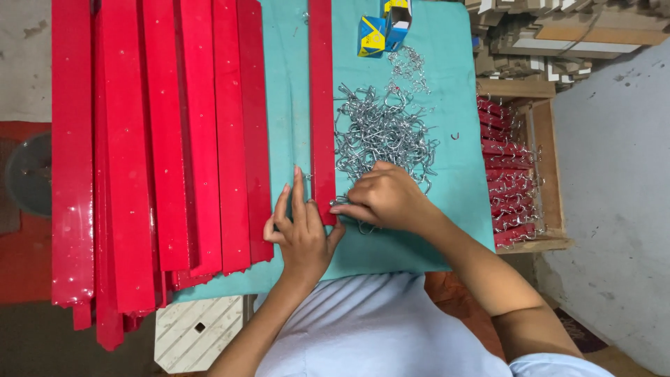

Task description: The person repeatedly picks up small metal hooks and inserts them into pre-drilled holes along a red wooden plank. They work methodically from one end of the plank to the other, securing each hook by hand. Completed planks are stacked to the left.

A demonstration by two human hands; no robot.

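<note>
One long red strip [322, 105] lies lengthwise on the teal cloth [447, 160], apart from the others. My left hand [301, 230] lies flat on the cloth at the strip's near end, fingers spread, steadying it. My right hand [385, 197] pinches a small metal hook [340, 203] against the strip's near right edge. A tangled heap of silver metal hooks [382, 129] sits just beyond my right hand.
A stack of several red strips [153, 139] fills the left of the table. A small blue and yellow box [385, 28] stands at the far edge. A wooden crate [520, 167] of red strips with hooks sits to the right. Cardboard pieces [551, 35] are piled far right.
</note>
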